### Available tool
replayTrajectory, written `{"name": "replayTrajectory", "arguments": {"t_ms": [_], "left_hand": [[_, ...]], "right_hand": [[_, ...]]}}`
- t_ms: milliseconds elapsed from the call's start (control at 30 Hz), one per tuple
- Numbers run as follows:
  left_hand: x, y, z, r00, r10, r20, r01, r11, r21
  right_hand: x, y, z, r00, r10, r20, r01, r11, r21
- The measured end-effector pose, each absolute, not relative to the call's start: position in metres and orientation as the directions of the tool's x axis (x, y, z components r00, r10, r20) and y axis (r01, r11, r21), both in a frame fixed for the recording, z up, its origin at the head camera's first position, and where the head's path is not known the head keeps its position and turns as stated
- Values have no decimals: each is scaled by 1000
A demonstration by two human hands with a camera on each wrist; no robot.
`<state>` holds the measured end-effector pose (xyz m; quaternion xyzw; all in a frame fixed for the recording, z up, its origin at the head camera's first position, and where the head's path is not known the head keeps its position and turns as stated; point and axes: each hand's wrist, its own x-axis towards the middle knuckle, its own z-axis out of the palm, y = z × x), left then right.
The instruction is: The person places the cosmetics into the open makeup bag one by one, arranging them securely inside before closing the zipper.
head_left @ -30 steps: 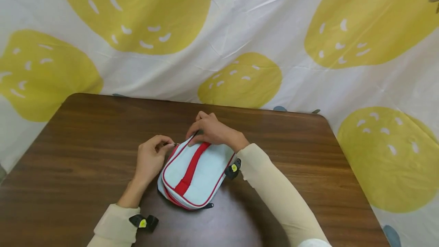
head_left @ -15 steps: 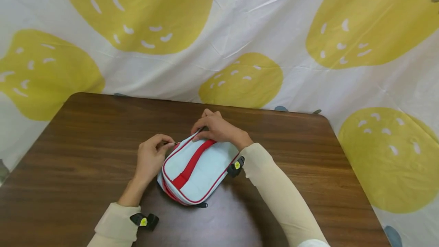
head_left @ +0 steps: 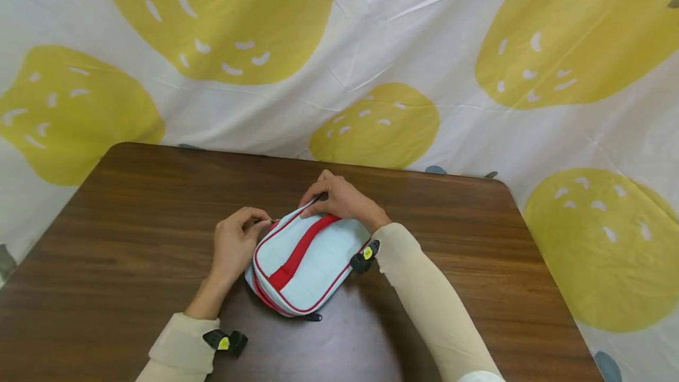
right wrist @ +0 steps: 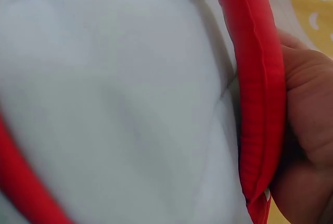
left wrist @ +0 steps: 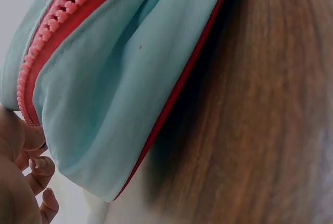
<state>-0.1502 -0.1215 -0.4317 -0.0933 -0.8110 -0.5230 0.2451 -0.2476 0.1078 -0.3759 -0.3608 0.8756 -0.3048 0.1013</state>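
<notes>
A small pale-blue zip pouch (head_left: 331, 264) with red piping and a red carry handle (head_left: 301, 252) leans over the table in the head view. My left hand (head_left: 233, 246) pinches a small dark piece at the pouch's far left corner, by the end of the zipper. With thumb and fingers, my right hand (head_left: 342, 198) grips the far top edge, near one end of the handle. Red zipper teeth (left wrist: 50, 25) curve along the pouch's side in the left wrist view. A black zipper pull (head_left: 313, 316) sticks out at the near end.
The dark wood table (head_left: 132, 240) extends around the pouch. Behind it hangs a white cloth (head_left: 254, 114) printed with yellow fruit. Black wrist cameras (head_left: 227, 342) sit on the beige sleeves (head_left: 177, 343).
My right hand has moved a little to the right and away, tilting the pouch and drawing its far edge along. My left hand has stayed nearly in place, still pinching.
</notes>
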Motion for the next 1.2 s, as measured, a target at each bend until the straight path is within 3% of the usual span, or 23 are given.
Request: {"name": "replayTrajectory", "arguments": {"t_ms": [533,800,1200], "left_hand": [[-151,-122,-433,-843,-116,526,427,450,784],[-153,-137,-428,-845,-47,532,449,476,756],[-155,-148,-428,-860,-21,511,449,448,773]], "right_hand": [[-253,110,-378,-759,-651,13,-494,562,-663],[-251,116,-379,-725,-683,89,-565,516,-644],[-255,131,-382,-736,-663,138,-585,519,-623]]}}
